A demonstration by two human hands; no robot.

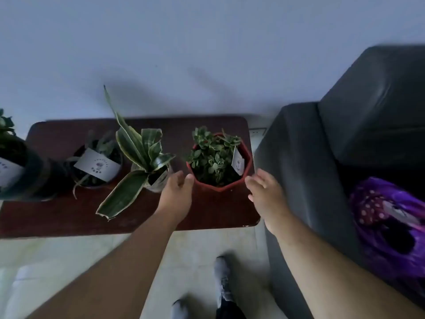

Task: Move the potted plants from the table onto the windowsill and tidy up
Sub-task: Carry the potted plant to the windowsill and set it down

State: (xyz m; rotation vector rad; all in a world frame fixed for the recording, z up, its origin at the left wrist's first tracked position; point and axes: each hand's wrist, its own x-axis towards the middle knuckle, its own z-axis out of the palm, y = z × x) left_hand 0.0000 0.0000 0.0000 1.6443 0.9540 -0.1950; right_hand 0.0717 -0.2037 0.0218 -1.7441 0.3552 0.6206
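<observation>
Grey leather is filling the right side of my view, where a dark padded armchair (pixel 358 134) is standing just beside the right end of the low, dark red-brown wooden table (pixel 207 212). A shiny purple bag with white dots (pixel 388 226) is lying on its seat. Four potted plants are sitting in a row along the table. A black round pot (pixel 20 171) is standing at the left edge, partly cut off by the frame. Next to it a small dark pot with thin leaves and a white label card (pixel 97 165) is standing. A tall striped snake plant in a pale pot (pixel 142 153) is leaning its long leaves toward the table's front edge. Near the right end, the red angular pot of small green leaves (pixel 218 166) is standing upright with a white tag stuck in it. My left hand (pixel 177 194) is reaching with relaxed fingers, the thumb tip just at the pot's left rim. My right hand (pixel 264 194) is spreading open just beside its right wall, gripping nothing.
</observation>
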